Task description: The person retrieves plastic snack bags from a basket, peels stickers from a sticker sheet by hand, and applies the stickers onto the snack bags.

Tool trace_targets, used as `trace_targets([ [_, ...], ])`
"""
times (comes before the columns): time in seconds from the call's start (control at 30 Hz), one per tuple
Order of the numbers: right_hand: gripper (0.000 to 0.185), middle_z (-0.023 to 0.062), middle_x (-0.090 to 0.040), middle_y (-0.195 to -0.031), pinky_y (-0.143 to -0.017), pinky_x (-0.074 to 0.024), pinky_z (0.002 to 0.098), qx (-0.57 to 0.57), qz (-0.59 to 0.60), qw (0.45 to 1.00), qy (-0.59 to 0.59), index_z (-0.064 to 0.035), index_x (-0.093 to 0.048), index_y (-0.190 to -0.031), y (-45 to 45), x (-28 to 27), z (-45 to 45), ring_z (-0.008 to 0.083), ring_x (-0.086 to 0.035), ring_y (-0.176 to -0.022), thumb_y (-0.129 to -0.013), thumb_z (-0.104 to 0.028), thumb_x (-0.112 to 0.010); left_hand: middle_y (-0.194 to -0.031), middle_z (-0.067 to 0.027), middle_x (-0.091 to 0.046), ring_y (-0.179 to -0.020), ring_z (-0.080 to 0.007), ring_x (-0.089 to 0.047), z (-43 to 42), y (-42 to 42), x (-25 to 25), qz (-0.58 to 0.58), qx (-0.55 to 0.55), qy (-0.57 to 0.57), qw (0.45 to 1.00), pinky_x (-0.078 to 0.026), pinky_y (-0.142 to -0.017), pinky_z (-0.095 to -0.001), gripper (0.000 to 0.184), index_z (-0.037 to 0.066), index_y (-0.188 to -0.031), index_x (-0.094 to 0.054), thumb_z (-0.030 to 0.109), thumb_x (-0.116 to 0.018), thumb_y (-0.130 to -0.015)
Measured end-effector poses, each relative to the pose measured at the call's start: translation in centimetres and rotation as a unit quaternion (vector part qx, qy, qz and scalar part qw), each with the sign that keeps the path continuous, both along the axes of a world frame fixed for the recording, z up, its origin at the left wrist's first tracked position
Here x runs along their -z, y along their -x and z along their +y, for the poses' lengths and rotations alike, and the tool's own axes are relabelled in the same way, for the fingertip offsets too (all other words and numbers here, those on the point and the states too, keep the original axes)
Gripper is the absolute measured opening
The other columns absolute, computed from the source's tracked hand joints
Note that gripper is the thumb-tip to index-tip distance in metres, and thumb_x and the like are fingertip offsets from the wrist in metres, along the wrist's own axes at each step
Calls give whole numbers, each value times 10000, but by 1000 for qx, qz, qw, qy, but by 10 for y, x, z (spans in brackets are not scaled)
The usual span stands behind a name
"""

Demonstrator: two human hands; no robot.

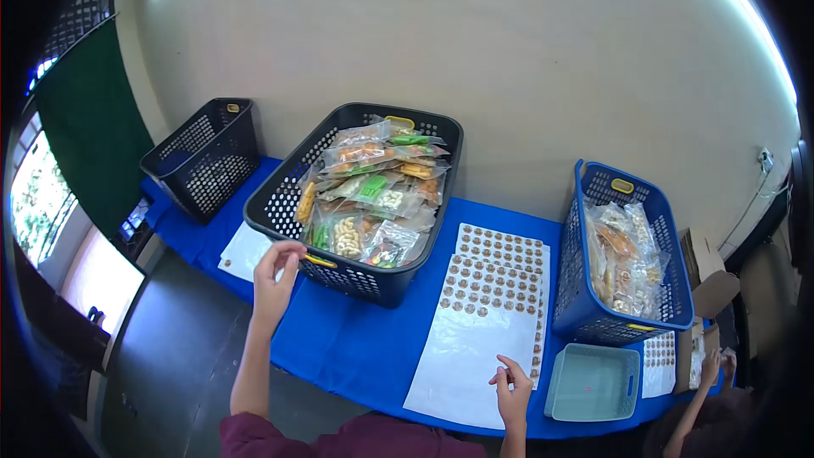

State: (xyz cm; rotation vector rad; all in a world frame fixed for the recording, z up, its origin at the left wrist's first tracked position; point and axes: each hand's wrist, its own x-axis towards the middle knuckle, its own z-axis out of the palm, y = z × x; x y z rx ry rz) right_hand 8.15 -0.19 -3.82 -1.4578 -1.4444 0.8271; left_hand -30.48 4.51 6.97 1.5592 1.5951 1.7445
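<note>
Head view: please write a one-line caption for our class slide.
Left hand beside a black basket of packets; right hand near a sticker sheet.

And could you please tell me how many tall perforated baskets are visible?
3: a dark basket at far left, a black basket in the middle, and a blue basket at right.

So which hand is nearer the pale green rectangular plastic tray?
Right. The right hand is beside the tray, over white paper; the left hand is farther off, at the black perforated plastic basket.
</note>
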Motion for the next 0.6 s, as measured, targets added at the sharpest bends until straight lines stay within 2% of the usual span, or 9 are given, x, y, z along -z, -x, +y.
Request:
trace_targets([
  [0.1,220,46,-579,-564,-490,-372,216,54,15,998,21,-5,-599,-994,5,-1,-10,63,-506,-514,-802,-30,-495,-865,-92,-611,-816,-136,-586,34,2,-29,75,44,-13,996,-449,-742,-240,129,-28,-934,-553,36,-495,-839],
  [0.17,212,46,-582,-570,-494,-370,213,80,23,996,20,-3,-602,-983,5,0,-18,61,-507,-521,-803,-31,-494,-871,-102,-607,-830,-157,-587,59,-11,-53,164,88,-49,981,-453,-737,-254,142,-30,-939,-549,32,-510,-818],
  [0.23,205,47,-584,-575,-494,-370,212,106,31,994,15,-3,-605,-973,5,3,-27,62,-507,-523,-803,-35,-494,-892,-109,-595,-847,-196,-586,92,-24,-66,210,161,-54,963,-457,-731,-277,162,-17,-949,-550,48,-520,-804],
  [0.3,200,49,-584,-580,-490,-371,214,132,37,991,5,-3,-608,-963,3,6,-36,64,-506,-521,-803,-39,-495,-953,-126,-573,-916,-232,-559,133,-32,-67,292,206,4,934,-439,-802,-320,198,5,-962,-557,118,-540,-800],
  [0.37,199,51,-587,-586,-485,-374,216,152,41,988,6,-3,-608,-962,-1,10,-44,67,-505,-517,-802,-43,-497,-1072,-161,-538,-1025,-251,-517,192,-33,-36,353,257,55,898,-408,-874,-339,258,11,-970,-566,195,-582,-788],
  [0.47,196,52,-589,-593,-480,-380,218,183,34,983,4,-1,-609,-958,1,5,-55,71,-500,-508,-803,-50,-501,-1327,-149,-331,-1210,-297,-347,257,-22,35,561,199,226,771,-317,-980,-383,499,62,-1079,-557,326,-667,-671],
  [0.57,193,55,-588,-605,-485,-389,210,206,15,978,9,6,-599,-968,-2,4,-65,71,-498,-510,-811,-58,-508,-1434,-143,-60,-1303,-338,-140,278,-23,90,628,165,422,632,-214,-1033,-435,755,106,-1244,-448,451,-691,-618],
  [0.6,191,53,-585,-610,-485,-389,203,212,15,977,7,12,-593,-972,-3,3,-67,69,-500,-519,-818,-59,-506,-1435,-147,-52,-1310,-330,-120,287,-20,100,615,188,426,636,-200,-1034,-452,775,108,-1273,-406,450,-679,-633],
])
